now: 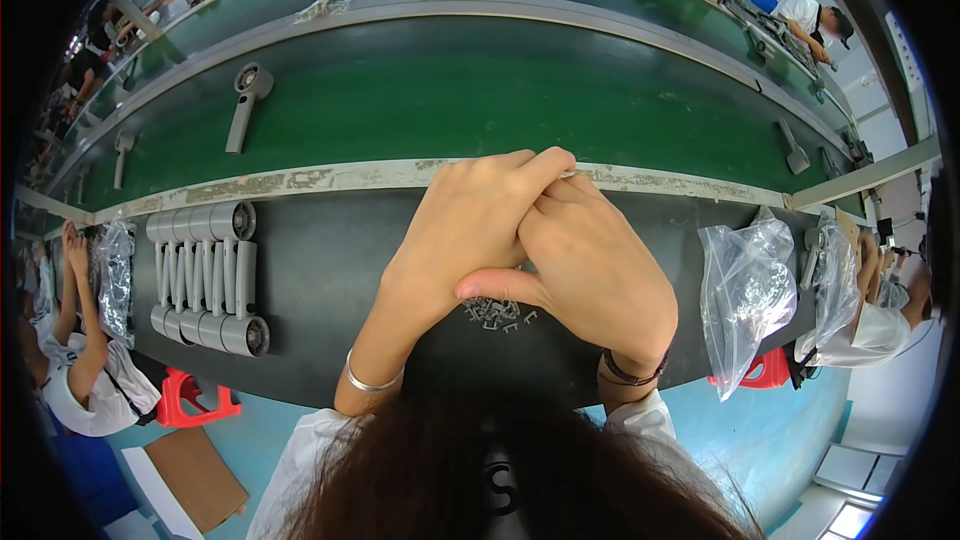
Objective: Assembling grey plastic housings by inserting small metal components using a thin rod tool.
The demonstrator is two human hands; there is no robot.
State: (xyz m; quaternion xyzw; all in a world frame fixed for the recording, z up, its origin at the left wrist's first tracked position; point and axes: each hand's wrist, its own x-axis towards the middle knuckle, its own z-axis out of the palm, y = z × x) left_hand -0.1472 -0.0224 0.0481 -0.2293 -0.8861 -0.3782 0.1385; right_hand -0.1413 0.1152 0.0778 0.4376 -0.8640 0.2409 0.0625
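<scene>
My left hand and my right hand are pressed together above the middle of the dark worktop. Both are closed, fingers bent and wrapped against each other. Whatever lies between them, if anything, is hidden by the backs of the hands. Below them is a loose pile of small grey plastic parts. To the left, several grey handheld fans lie in two interleaved rows, round heads at opposite ends and handles side by side.
Beyond the worktop runs a green conveyor belt behind a worn white rail. A single grey fan lies on it. Clear plastic bags are at right. Co-workers sit at both sides, near red stools.
</scene>
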